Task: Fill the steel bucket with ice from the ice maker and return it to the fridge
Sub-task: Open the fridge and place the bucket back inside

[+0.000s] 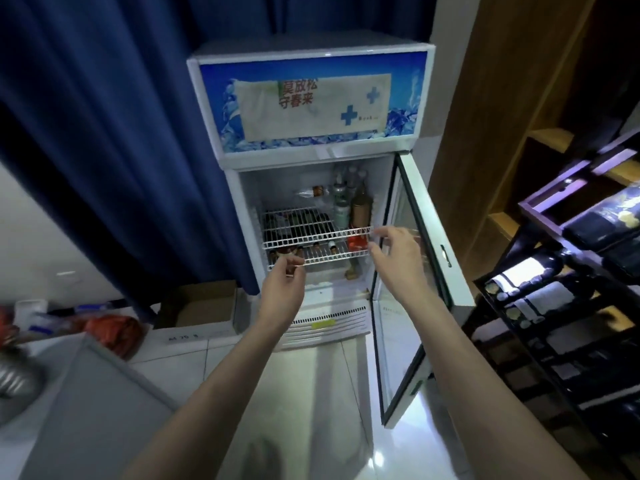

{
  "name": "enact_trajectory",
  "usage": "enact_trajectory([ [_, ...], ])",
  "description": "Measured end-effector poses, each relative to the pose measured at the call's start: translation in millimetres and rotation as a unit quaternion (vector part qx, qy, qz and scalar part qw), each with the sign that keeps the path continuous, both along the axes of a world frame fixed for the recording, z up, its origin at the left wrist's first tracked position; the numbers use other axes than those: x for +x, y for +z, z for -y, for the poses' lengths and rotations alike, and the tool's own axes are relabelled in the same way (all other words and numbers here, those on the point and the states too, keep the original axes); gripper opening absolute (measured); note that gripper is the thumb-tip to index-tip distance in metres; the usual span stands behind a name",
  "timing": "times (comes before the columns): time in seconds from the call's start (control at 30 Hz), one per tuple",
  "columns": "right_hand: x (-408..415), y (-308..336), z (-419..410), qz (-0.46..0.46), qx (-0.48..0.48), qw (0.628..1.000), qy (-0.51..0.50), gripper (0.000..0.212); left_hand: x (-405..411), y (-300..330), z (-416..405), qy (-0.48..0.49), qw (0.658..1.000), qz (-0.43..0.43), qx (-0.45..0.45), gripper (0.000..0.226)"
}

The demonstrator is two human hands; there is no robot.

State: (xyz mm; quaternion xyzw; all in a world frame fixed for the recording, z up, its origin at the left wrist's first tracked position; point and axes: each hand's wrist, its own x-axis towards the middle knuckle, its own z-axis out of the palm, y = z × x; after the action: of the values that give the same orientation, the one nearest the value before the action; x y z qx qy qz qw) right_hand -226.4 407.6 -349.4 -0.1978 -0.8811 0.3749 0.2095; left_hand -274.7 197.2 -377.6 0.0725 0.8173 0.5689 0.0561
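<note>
The small white fridge (pixel 311 98) stands ahead with its glass door (pixel 412 271) swung open to the right. Inside are two white wire shelves (pixel 311 237) with bottles on and under them. My left hand (pixel 284 276) is raised in front of the lower shelf's left end, fingers loosely curled, holding nothing. My right hand (pixel 394 249) hovers at the right end of the upper shelf, fingers spread and relaxed. A blurred shiny metal object (pixel 15 375) sits at the far left edge; I cannot tell if it is the bucket.
A grey flat-topped box (pixel 90 403) fills the lower left. An open cardboard box (pixel 204 306) stands on the tiled floor left of the fridge, before a blue curtain (pixel 104 133). A black rack of wine bottles (pixel 561 289) stands at the right.
</note>
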Motion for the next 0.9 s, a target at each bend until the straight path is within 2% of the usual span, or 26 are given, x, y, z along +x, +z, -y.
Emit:
enact_trajectory([
  [0.4,-121.8,-14.4,196.7,-0.002,-0.033,0.979,0.202,0.025,-51.1,9.8,192.8,0.213,0.975,-0.054,-0.009,0.014],
  [0.7,-177.9,-11.0,360.2,-0.008,-0.044,0.937,0.347,0.025,-63.1,40.5,335.3,0.324,0.939,-0.117,-0.015,0.015],
  [0.9,-198.3,-7.4,470.9,0.011,-0.059,0.904,0.423,0.029,-59.5,42.2,434.9,0.397,0.909,-0.12,-0.035,0.015],
])
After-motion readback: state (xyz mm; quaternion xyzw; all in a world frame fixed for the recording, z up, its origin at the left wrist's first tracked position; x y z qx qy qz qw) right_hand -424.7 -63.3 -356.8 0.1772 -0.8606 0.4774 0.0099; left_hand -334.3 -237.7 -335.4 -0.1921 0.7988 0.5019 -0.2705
